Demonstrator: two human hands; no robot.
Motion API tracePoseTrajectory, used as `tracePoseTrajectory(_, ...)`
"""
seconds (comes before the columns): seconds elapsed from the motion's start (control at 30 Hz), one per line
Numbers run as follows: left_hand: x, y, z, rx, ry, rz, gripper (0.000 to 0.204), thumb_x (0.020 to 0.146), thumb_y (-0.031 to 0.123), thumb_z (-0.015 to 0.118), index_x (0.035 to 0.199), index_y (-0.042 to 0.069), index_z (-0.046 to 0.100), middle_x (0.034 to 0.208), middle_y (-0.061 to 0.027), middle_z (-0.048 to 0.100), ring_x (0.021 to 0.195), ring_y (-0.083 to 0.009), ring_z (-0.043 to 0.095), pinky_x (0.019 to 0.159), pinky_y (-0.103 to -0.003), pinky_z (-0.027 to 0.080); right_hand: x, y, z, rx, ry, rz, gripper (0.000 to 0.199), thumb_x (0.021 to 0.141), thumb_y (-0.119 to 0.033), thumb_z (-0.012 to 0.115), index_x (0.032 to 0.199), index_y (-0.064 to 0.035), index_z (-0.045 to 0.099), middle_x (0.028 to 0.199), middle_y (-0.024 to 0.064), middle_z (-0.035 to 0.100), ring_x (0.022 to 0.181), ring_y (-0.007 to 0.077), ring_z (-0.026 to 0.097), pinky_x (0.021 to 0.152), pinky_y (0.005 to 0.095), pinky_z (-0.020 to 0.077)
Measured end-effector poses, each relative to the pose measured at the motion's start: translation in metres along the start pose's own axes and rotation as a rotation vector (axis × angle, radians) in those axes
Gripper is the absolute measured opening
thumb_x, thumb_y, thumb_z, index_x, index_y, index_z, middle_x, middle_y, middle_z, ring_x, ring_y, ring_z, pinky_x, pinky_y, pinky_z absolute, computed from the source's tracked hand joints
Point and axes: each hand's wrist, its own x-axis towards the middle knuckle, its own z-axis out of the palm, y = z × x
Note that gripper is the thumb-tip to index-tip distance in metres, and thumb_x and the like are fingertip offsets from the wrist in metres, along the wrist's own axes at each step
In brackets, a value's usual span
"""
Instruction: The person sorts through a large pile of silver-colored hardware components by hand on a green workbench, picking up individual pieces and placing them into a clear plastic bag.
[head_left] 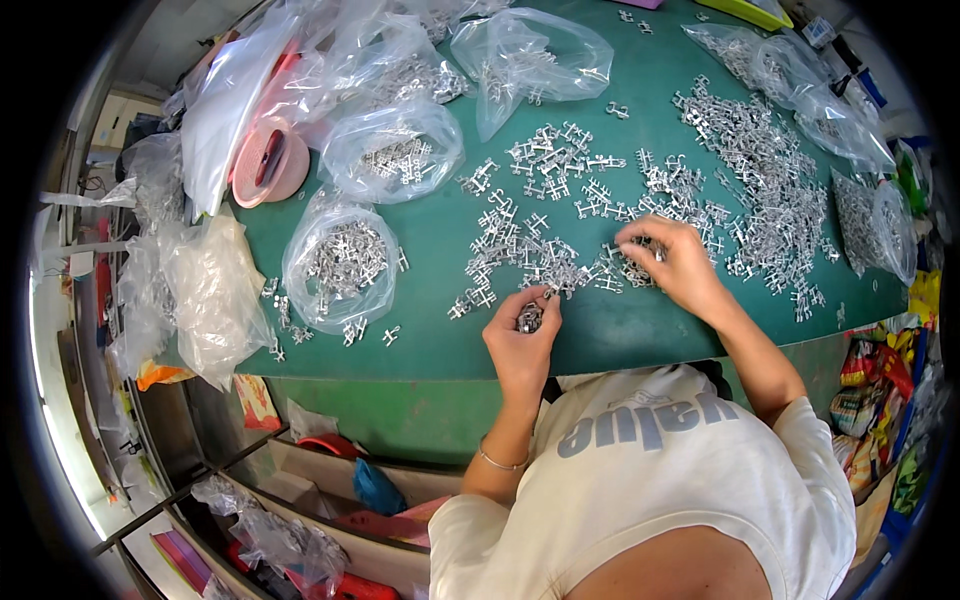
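Note:
Small silver metal parts [545, 215] lie scattered over a green table [440, 250], with a denser heap [770, 180] to the right. My left hand [522, 340] is near the table's front edge, its fingers closed around a small bunch of these metal parts [530, 318]. To its right, my right hand [668, 262] rests on the table with its fingertips pinching among the loose parts [628, 262]. Whether it holds a single part is hidden by the fingers.
Clear plastic bags of the same parts [342, 262] [395, 150] [530, 60] lie at the left and back; more bags [860, 215] sit at the right edge. A pink tape roll [270, 160] is at the back left. Bins and bags [280, 540] sit below the table.

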Motion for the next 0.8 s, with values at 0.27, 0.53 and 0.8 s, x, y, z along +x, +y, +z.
tracePoseTrajectory(0.27,0.027,0.004,-0.002,0.344,0.192,0.312,0.012,0.077,0.001,0.065,0.087,-0.005,0.062,0.067,-0.0012,0.055,0.058,-0.0065,0.048,0.054,-0.021,0.040,0.050,0.011,0.017,-0.534,0.126,0.024,0.015,0.075,-0.013,0.066,0.085,-0.0033,0.061,0.091,0.0083,0.056,0.068,0.0304,0.060,0.059,0.0403,0.0475)
tracePoseTrajectory(0.53,0.042,-0.005,-0.009,0.329,0.255,0.277,0.013,0.079,0.001,0.062,0.091,-0.006,0.062,0.070,-0.0013,0.057,0.060,-0.0049,0.048,0.054,-0.019,0.040,0.039,0.017,0.001,-0.153,-0.230,-0.027,0.011,0.071,-0.006,0.067,0.080,-0.0017,0.061,0.079,0.0108,0.059,0.076,0.0302,0.057,0.066,0.0363,0.0450)
tracePoseTrajectory(0.8,0.041,0.002,0.002,0.391,0.184,0.307,0.012,0.080,0.000,0.061,0.091,-0.004,0.061,0.070,-0.0034,0.057,0.062,-0.0070,0.050,0.058,-0.021,0.042,0.092,0.027,0.003,-0.420,0.172,-0.073,0.025,0.075,-0.019,0.067,0.095,-0.0063,0.062,0.101,0.0077,0.058,0.073,0.0300,0.060,0.063,0.0386,0.0477)
